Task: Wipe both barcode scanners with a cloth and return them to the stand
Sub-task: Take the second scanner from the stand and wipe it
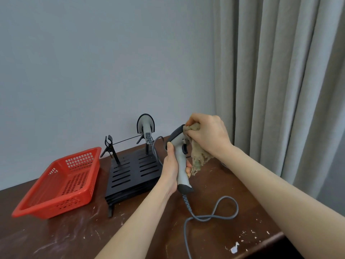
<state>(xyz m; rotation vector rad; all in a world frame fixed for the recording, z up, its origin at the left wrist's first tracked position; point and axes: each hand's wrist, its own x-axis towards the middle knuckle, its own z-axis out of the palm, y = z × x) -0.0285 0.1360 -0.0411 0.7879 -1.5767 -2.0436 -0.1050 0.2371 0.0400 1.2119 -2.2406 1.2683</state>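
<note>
No text, label, brand or number can be read anywhere. The held barcode scanner, the second scanner on the black stand and the red basket show plain surfaces; any small marks are too tiny to read.

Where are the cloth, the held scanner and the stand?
cloth (pixel 198 157), head view, hanging frayed part.
held scanner (pixel 182 170), head view, grey handle.
stand (pixel 134 171), head view, slotted black base.
</note>
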